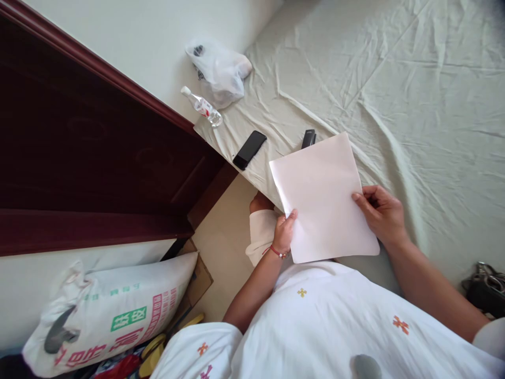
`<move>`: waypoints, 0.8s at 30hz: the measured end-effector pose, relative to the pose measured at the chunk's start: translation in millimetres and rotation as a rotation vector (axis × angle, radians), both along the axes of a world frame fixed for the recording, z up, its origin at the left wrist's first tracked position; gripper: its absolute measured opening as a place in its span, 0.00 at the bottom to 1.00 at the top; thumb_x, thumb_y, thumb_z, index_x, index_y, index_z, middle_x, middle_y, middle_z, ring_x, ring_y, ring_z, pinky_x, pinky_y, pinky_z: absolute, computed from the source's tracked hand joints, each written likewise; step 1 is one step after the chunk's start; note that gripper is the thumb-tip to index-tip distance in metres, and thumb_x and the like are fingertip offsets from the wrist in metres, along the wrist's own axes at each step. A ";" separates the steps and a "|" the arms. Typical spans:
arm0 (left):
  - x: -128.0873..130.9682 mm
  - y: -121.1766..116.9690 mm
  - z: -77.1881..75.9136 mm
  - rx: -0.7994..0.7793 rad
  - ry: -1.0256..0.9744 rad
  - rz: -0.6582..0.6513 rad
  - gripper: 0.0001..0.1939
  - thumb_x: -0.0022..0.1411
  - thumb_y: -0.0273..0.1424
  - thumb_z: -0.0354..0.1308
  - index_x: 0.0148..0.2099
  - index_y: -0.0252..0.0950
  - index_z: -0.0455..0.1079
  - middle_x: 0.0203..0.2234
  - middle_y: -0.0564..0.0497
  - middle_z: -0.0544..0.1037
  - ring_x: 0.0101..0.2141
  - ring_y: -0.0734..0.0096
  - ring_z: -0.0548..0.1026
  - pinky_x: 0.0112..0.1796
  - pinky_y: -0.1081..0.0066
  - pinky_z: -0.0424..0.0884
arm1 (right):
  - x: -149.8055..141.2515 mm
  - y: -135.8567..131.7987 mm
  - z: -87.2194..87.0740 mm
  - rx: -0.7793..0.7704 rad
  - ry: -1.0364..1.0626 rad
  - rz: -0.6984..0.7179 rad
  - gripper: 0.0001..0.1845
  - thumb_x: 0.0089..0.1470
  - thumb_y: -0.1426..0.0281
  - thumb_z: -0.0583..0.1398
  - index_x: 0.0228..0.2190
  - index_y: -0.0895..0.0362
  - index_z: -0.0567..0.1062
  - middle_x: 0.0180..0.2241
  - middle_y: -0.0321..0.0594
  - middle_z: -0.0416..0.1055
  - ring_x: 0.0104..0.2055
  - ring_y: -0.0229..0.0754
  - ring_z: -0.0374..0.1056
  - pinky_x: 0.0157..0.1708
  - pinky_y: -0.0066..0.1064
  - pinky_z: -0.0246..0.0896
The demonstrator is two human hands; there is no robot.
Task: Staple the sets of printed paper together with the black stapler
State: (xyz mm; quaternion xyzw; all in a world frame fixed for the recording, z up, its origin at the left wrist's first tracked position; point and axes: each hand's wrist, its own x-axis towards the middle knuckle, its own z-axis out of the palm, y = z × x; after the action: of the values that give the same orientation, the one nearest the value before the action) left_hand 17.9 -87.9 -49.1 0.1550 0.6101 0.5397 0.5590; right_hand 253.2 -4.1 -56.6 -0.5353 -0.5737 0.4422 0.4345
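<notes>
A blank white sheet of paper (321, 200), or a thin stack of it, is held up in front of my body, slightly turned. My left hand (284, 231) grips its left edge with the thumb on top. On the opposite edge, my right hand (381, 210) pinches the paper between thumb and curled fingers. Partly covered by the paper's top edge is a small black object (309, 138), maybe a stapler. To its left a black smartphone (250, 150) lies on the sheet-covered bed.
A clear plastic bottle (202, 107) and a white plastic bag (221, 73) sit by the wall. Wrinkled pale fabric covers the bed (434, 131). A dark red wooden panel (90, 126) stands at left, above a printed white sack (118, 310). A dark object with metal rings (485, 284) lies at right.
</notes>
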 end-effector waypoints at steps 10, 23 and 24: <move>-1.7 -6.6 -2.5 0.041 0.234 -0.091 0.35 0.60 0.61 0.60 0.42 0.29 0.80 0.34 0.44 0.81 0.35 0.68 0.76 0.41 0.67 0.71 | 3.8 1.9 2.4 -0.069 0.053 0.008 0.14 0.60 0.56 0.65 0.33 0.53 0.75 0.25 0.32 0.65 0.25 0.35 0.57 0.25 0.30 0.52; -1.7 0.7 11.5 0.033 0.177 -0.065 0.30 0.56 0.57 0.67 0.39 0.32 0.76 0.33 0.48 0.80 0.36 0.69 0.76 0.41 0.70 0.72 | 8.6 2.1 3.5 -0.058 -0.036 -0.025 0.13 0.57 0.57 0.67 0.30 0.53 0.75 0.24 0.32 0.68 0.25 0.36 0.60 0.26 0.31 0.54; -4.1 0.9 11.1 0.028 0.181 -0.064 0.29 0.54 0.56 0.69 0.37 0.32 0.75 0.31 0.49 0.79 0.34 0.71 0.75 0.38 0.71 0.71 | 9.1 2.2 3.9 -0.059 -0.039 -0.031 0.13 0.57 0.57 0.67 0.30 0.53 0.75 0.24 0.32 0.68 0.25 0.36 0.60 0.26 0.31 0.55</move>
State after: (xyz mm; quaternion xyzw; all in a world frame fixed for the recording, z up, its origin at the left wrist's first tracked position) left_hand 13.7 -87.0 -38.0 0.2303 0.6453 0.5139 0.5162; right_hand 262.3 -1.9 -52.7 -0.5651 -0.5605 0.4418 0.4139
